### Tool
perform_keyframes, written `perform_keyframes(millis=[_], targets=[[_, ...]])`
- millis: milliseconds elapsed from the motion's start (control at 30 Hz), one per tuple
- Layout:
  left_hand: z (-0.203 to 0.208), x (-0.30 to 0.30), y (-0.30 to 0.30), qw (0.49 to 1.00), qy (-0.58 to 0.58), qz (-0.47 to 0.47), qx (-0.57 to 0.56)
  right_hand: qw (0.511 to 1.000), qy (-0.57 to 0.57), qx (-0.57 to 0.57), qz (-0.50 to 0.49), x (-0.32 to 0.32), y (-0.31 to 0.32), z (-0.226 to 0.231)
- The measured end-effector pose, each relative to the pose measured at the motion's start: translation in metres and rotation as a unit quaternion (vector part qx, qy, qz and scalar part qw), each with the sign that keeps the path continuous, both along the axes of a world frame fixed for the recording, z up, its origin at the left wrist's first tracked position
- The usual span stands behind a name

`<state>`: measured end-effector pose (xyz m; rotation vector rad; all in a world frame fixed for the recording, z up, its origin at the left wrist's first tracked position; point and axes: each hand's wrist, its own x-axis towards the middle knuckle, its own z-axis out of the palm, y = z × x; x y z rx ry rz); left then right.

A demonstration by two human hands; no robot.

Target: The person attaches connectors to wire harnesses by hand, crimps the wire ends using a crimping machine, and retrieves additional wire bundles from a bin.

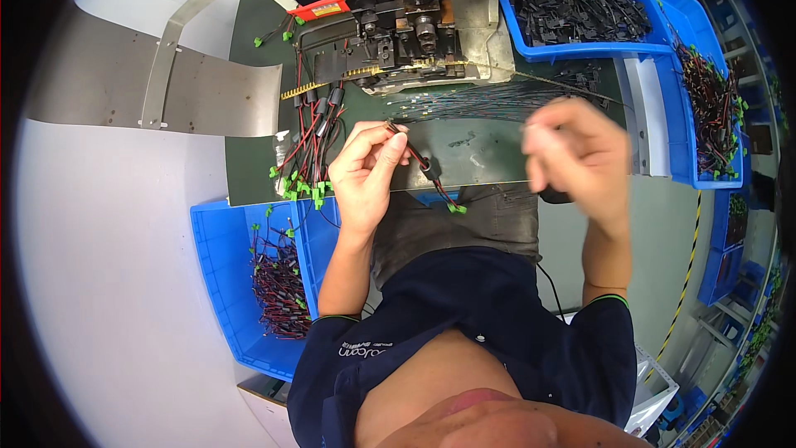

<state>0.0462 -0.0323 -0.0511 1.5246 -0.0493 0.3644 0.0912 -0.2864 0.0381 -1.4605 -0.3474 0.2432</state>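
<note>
Pinched between the thumb and fingers of my left hand [363, 170] is a short red-and-black wire cable [417, 153]. A black sleeve [429, 169] sits midway along it, and a green connector [456, 208] dangles at its lower end, over the table's near edge. My right hand [578, 153] is raised off to the right with its fingers bent; motion smears them, so I cannot tell whether anything is in them. Beside my left hand lies a pile of similar cables [313, 141] with green plugs. Beyond both hands a spread of thin dark wires [481, 102] covers part of the green tabletop [464, 145].
A crimping press [414, 25] stands at the back, fed by a brass terminal strip [300, 91]. A curved metal sheet [99, 83] is at left. Blue bins hold cables at lower left [217, 282] and right [681, 137], and black parts at upper right [572, 53].
</note>
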Motion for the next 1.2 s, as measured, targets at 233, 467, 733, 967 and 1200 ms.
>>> perform_keyframes(millis=[233, 467, 733, 967, 1200], targets=[[0.009, -0.007, -0.011, 0.989, 0.046, -0.024, -0.136, 0.999, 0.015, 0.031, 0.032, -0.017, 0.066, -0.082], [0.004, -0.009, -0.005, 0.993, 0.024, 0.014, -0.118, 0.998, 0.031, 0.043, 0.042, -0.021, 0.078, -0.097], [0.003, -0.011, -0.002, 0.991, 0.039, 0.016, -0.125, 0.999, -0.02, -0.002, 0.035, -0.02, 0.08, -0.097], [0.002, -0.008, 0.0, 0.993, 0.029, -0.008, -0.114, 0.998, -0.036, -0.026, 0.038, -0.018, 0.078, -0.096], [-0.002, -0.01, -0.01, 0.999, -0.004, -0.001, -0.041, 0.996, -0.088, -0.001, 0.006, -0.01, 0.091, -0.098]])
